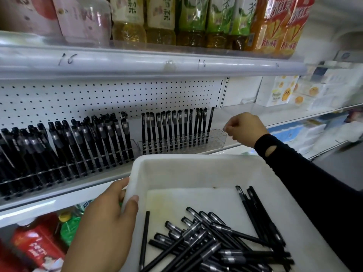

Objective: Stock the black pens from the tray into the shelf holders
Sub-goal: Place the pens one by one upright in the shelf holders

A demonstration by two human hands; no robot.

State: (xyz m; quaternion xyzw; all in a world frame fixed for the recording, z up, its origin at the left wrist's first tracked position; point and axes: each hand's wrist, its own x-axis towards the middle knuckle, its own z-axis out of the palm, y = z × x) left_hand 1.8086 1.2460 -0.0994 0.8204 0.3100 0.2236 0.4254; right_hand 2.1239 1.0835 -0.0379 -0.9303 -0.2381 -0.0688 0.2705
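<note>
White plastic tray (186, 173), nearest the viewer: a heap of loose black pens (206, 242) lies across its floor, mostly at the near right, and one pen lies apart to the left. The left hand (106, 222) grips the tray's left rim, thumb hooked over the inside wall.

The right hand (245, 128), in a black sleeve (294, 173), hovers beside the right end of a clear plastic holder (218, 138) on the shelf. Its fingers are curled inward and hold nothing that shows.

A row of upright black pens (176, 130) fills that holder except for its right end. To the left, a dense leaning batch of pens (78, 146) occupies the neighbouring holders, against white perforated backing (117, 97). Bottled drinks (161, 18) line the shelf above.
</note>
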